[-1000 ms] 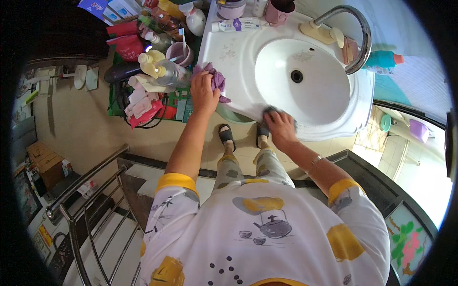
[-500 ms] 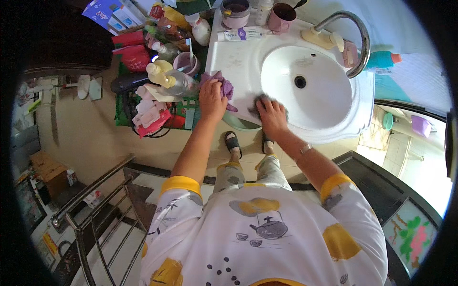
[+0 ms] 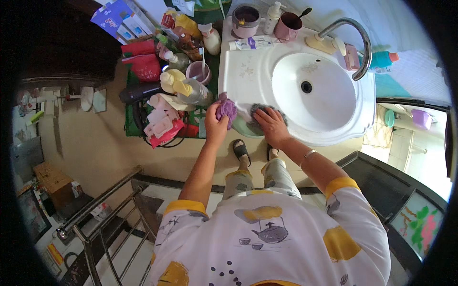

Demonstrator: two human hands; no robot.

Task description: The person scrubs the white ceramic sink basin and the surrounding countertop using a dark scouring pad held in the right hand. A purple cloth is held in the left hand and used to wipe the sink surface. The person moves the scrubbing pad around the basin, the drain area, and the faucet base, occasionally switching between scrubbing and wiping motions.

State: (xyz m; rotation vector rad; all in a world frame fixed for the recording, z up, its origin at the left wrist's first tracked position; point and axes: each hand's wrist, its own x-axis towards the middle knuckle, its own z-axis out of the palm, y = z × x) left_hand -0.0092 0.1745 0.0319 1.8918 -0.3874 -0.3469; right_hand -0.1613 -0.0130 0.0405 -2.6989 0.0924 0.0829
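My left hand (image 3: 217,125) is closed around a crumpled purple cloth (image 3: 227,112), at the left front corner of the white washbasin counter (image 3: 243,83). My right hand (image 3: 273,125) presses a dark grey, fuzzy-looking scrubbing pad (image 3: 257,109) against the counter's front rim, left of the oval bowl (image 3: 312,112). Its fingers lie over the pad and hide part of it. Below the rim, between my hands, a pale green basin (image 3: 247,127) shows in part.
On the counter's back stand a lidless pink-grey pot (image 3: 245,29), a white pump bottle (image 3: 273,18), a pink mug (image 3: 288,27) and a toothpaste tube (image 3: 250,43). The curved tap (image 3: 366,47) arches at right. Bottles, a toothbrush cup (image 3: 198,72) and a hair dryer (image 3: 138,91) crowd the left side.
My left hand has drawn the purple cloth off the counter's left edge toward the front corner, bunching it up. My right hand with the pad stays at the front rim. The view has shifted slightly.
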